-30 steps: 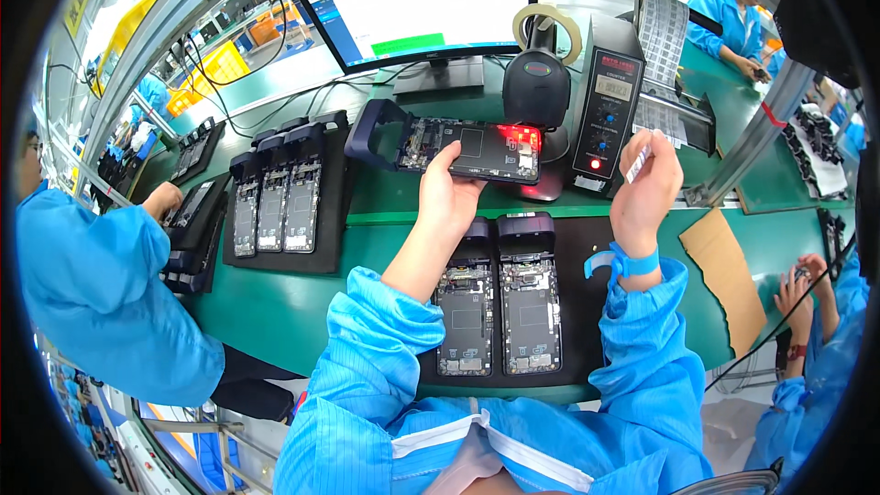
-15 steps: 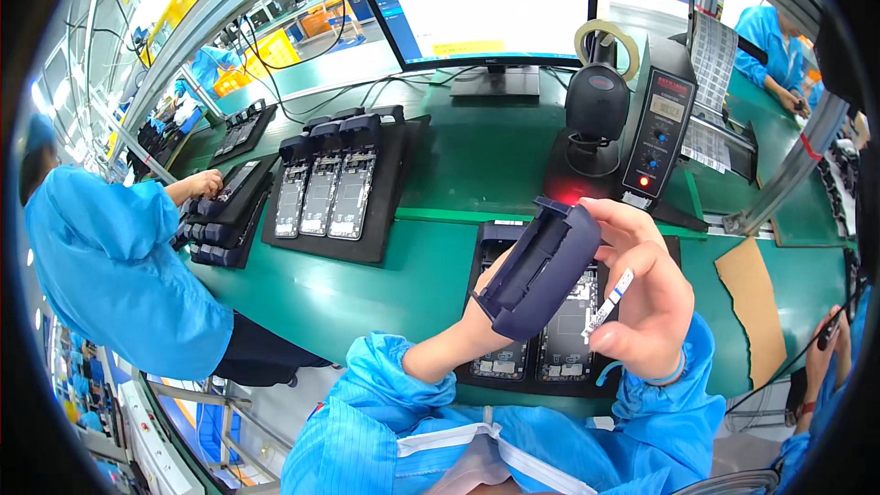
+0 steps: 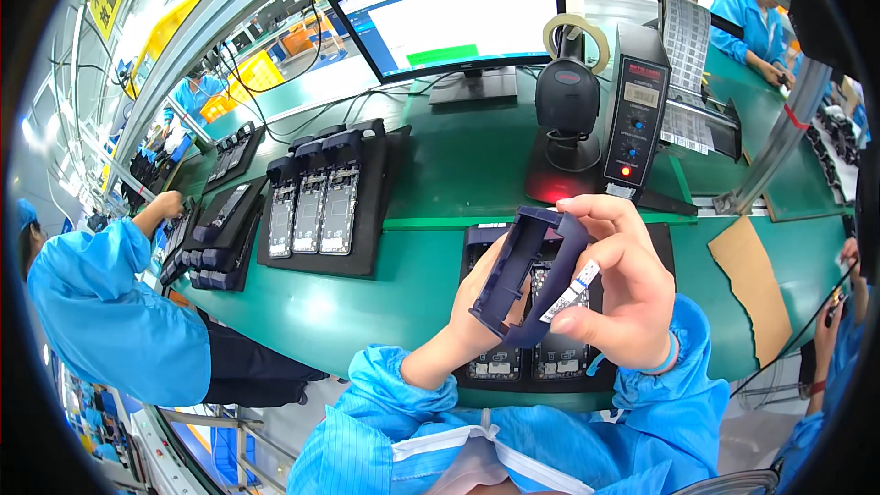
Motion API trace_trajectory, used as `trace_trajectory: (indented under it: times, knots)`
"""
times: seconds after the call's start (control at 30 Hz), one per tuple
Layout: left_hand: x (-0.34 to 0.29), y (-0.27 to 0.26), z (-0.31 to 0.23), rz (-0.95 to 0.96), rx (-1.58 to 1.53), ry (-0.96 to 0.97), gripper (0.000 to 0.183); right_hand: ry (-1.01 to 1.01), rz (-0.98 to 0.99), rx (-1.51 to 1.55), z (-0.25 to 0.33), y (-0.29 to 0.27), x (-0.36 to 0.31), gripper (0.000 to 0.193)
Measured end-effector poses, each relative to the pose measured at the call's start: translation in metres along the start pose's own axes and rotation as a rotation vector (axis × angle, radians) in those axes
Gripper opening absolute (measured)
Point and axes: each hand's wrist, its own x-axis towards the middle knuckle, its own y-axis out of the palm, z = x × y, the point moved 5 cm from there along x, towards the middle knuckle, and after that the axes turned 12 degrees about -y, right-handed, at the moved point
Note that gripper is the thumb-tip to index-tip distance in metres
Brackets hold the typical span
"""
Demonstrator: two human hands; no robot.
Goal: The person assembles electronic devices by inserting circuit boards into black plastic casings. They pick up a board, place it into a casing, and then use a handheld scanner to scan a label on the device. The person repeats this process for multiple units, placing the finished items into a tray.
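A dark blue plastic housing [image 3: 502, 286], hollow and open through its middle, is gripped from the left and below by my left hand [image 3: 466, 319], whose fingers are partly hidden behind it. My right hand [image 3: 632, 307] pinches a small white printed label [image 3: 570, 293] with a blue mark between thumb and finger. Its raised fingertips rest at the housing's upper right end. The label lies along the housing's right side; whether it touches the surface I cannot tell. Beneath both hands, circuit-board units [image 3: 561, 359] with dark housings lie on a black mat [image 3: 662, 261], partly covered.
Behind my hands stands a black scanner [image 3: 566, 101] with a red glow, beside a label dispenser [image 3: 639, 119]. A monitor [image 3: 449, 14] is farther back. Another black tray [image 3: 367, 247] of boards lies left, near a co-worker [image 3: 119, 312]. Torn cardboard [image 3: 752, 284] lies right.
The housing has turned, so light shows through its opening. My right hand has brought the label closer against its side. The monitor's yellow bar is now green. The co-worker's hand moved left.
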Motion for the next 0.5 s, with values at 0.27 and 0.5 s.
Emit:
trace_trajectory:
  times: [0.27,0.5]
  knots:
    - [-0.008,-0.012,0.008,-0.143,0.444,0.104,0.060,0.291,-0.004,0.202,0.001,0.001,-0.004,0.064]
    - [-0.013,0.010,-0.019,-0.143,0.404,-0.117,0.041,0.088,0.244,-0.311,0.002,-0.013,-0.002,0.046]
